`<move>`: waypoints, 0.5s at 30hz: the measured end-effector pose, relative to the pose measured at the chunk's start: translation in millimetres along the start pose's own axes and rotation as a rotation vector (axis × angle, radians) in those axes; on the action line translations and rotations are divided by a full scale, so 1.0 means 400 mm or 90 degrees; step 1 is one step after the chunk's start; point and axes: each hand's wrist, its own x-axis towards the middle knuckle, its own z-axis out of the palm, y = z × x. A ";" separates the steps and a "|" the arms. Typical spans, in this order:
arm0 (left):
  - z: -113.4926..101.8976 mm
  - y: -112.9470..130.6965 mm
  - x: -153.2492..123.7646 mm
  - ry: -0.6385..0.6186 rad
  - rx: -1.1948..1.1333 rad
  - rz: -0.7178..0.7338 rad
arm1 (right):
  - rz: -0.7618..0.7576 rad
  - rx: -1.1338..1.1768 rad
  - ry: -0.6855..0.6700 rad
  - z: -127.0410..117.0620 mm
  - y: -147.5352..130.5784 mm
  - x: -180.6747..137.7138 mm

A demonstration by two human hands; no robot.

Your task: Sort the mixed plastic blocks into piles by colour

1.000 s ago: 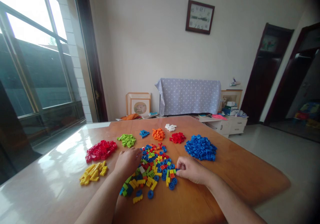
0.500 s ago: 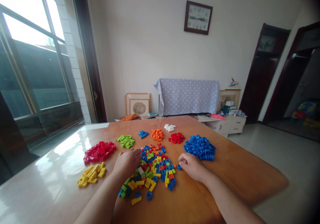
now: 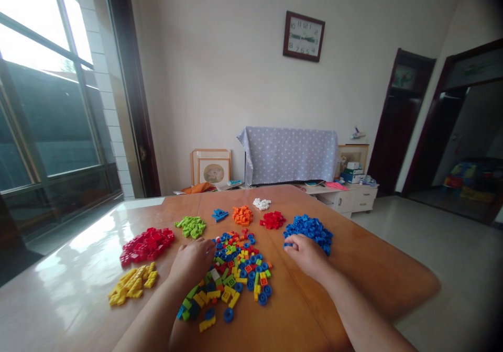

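A mixed pile of small coloured bricks lies in the middle of the wooden table. My left hand rests on the pile's left edge, fingers curled down among the bricks; what it holds is hidden. My right hand is at the near edge of the blue brick pile, pinching a small blue piece between fingertips.
Sorted piles lie around: red, yellow, green, small blue, orange, white, small red. The table's right edge drops to the floor. A cloth-covered cabinet stands behind.
My right hand has moved from the mixed pile's right side away to the blue pile, carrying a blue piece. My left hand stays on the pile. The view shifted slightly.
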 end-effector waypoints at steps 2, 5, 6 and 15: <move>0.004 -0.003 0.001 0.000 -0.001 0.005 | 0.062 -0.051 0.055 -0.027 0.033 0.024; 0.007 -0.003 0.003 0.003 -0.002 0.009 | 0.109 -0.111 0.076 -0.055 0.071 0.048; 0.006 -0.003 0.002 0.004 0.000 0.009 | 0.118 -0.124 0.076 -0.058 0.080 0.053; 0.007 -0.004 0.001 -0.003 -0.011 0.005 | 0.139 -0.085 0.132 -0.020 0.102 0.037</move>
